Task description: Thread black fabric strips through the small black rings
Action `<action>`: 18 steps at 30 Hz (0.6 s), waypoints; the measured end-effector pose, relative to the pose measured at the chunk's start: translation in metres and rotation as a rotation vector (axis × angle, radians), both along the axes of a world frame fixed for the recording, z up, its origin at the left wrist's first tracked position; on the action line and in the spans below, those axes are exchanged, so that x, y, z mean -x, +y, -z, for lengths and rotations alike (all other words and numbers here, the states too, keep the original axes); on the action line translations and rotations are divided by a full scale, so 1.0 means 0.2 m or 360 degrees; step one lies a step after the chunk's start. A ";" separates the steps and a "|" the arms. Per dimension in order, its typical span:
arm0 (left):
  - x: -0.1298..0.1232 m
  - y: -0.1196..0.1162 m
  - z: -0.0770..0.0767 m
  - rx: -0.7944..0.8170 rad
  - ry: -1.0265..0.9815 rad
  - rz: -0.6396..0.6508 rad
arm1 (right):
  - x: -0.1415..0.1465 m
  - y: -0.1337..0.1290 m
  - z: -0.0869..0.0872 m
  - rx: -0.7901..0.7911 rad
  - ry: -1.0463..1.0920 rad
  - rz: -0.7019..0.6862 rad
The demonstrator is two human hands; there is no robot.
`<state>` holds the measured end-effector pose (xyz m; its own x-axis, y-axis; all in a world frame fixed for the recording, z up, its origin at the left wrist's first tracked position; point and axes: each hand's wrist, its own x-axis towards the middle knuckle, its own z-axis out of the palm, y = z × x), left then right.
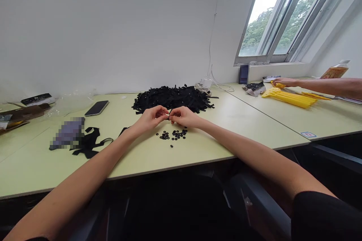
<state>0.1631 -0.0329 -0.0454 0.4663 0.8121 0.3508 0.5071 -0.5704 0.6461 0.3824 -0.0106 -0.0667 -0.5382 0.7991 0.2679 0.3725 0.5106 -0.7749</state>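
Left hand (151,117) and right hand (183,116) meet, fingertips pinching a small black piece (170,112), its long axis too hidden to tell, just before a heap of black strips (172,98), above scattered black rings (172,134).

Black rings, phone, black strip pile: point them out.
Black rings (177,134), head view, middle of the cluster.
Phone (96,108), head view, middle of its dark face.
Black strip pile (172,98), head view, top of the heap.
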 end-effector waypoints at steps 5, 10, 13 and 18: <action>0.02 0.03 0.02 0.0030 -0.0018 0.0021 | 0.01 0.01 0.02 0.0156 0.0134 -0.0018; 0.02 0.02 0.02 -0.0044 0.0090 -0.0029 | 0.01 0.01 0.01 0.0188 0.0177 -0.0023; 0.02 0.02 0.01 -0.0057 0.0124 -0.0063 | 0.01 0.00 0.01 0.0196 0.0193 -0.0051; 0.03 0.03 0.02 0.0020 0.0118 -0.0088 | 0.00 0.00 0.00 -0.0015 0.0072 -0.0046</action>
<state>0.1578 -0.0271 -0.0503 0.4448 0.8415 0.3066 0.5844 -0.5322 0.6126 0.3827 -0.0107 -0.0671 -0.5482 0.7808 0.2998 0.3221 0.5279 -0.7859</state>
